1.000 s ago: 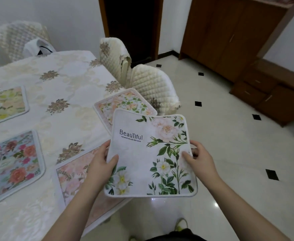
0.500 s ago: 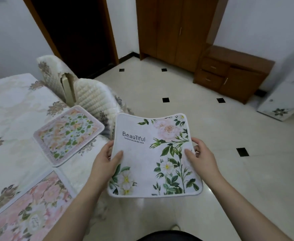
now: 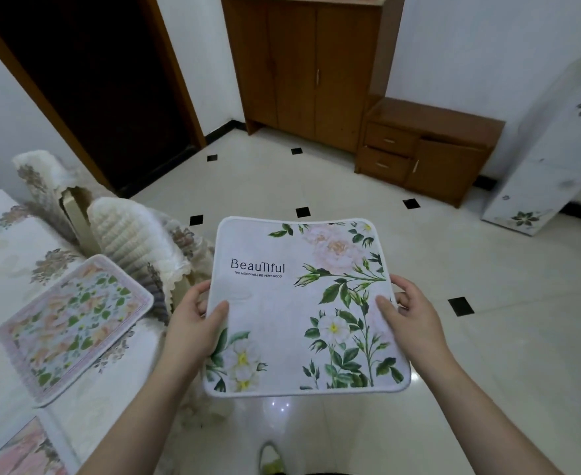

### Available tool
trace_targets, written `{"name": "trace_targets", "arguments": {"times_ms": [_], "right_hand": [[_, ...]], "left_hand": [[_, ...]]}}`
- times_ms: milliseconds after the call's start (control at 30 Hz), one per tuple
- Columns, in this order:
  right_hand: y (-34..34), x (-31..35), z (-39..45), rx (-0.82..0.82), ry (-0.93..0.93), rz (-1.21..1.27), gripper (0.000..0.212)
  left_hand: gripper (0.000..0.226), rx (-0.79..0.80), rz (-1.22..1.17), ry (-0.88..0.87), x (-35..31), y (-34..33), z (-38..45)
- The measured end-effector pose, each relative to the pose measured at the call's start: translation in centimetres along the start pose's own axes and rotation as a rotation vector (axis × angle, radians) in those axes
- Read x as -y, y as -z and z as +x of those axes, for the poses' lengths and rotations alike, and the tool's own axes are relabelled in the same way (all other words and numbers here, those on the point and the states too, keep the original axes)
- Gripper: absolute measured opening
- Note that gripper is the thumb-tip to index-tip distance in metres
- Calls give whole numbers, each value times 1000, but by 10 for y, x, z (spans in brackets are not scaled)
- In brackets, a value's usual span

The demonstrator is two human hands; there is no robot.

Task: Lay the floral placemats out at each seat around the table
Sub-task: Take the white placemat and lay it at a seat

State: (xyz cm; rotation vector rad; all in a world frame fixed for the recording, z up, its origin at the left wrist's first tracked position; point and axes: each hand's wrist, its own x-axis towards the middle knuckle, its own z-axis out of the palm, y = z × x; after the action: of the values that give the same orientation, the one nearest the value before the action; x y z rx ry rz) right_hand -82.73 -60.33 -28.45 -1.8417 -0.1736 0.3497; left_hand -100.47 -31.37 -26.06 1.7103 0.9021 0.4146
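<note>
Placemat (image 3: 299, 303) with white trim, green leaves, pale roses and the word "BeauTiful" sits in both hands, held out over the tiled floor (image 3: 488, 337), off the table's right edge and not touching it. I see my left hand (image 3: 193, 323) pinching its left border, thumb lying on the printed face and fingers curled underneath. My right hand (image 3: 409, 317) pinches the right border the same way, thumb on top near the stems, fingers wrapped behind the edge. The mat is roughly level, its far edge bowed slightly upward.

To my left, the table (image 3: 4, 255) wears a cream cloth with brownish flower motifs. A second placemat (image 3: 73, 323), pink-bordered with orange and green blooms, lies flat on it near the corner. Part of a third placemat (image 3: 14, 450), pink roses, shows at the lower left edge of the view, also on the cloth. Two chairs (image 3: 124, 231) in quilted cream covers stand just beside the table's far corner. Beyond them I make out a dark doorway (image 3: 86, 80), a tall wooden cupboard (image 3: 303, 63) and a low wooden cabinet (image 3: 426, 149) with two drawers against the wall.
</note>
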Motion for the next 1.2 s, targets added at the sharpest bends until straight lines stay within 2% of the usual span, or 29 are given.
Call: {"name": "trace_targets", "arguments": {"times_ms": [167, 267, 433, 700, 767, 967, 1200], "right_hand": [[-16, 16, 39, 5, 18, -2, 36], [-29, 32, 70, 10, 34, -41, 37], [-60, 59, 125, -5, 34, -92, 35], [-115, 99, 206, -21, 76, -160, 35], [-126, 101, 222, -19, 82, -176, 37], [-153, 109, 283, 28, 78, -150, 34], [-185, 112, 386, 113, 78, -71, 32]], "left_hand": [[37, -18, 29, -33, -5, -7, 48], [40, 0, -20, -33, -7, -10, 84], [32, 35, -112, -47, -19, -7, 148], [33, 37, -66, -49, -48, 11, 247], [37, 27, -62, -35, -51, 13, 265], [30, -11, -73, -8, -52, 9, 318], [28, -97, -62, 23, -72, -13, 393]]}}
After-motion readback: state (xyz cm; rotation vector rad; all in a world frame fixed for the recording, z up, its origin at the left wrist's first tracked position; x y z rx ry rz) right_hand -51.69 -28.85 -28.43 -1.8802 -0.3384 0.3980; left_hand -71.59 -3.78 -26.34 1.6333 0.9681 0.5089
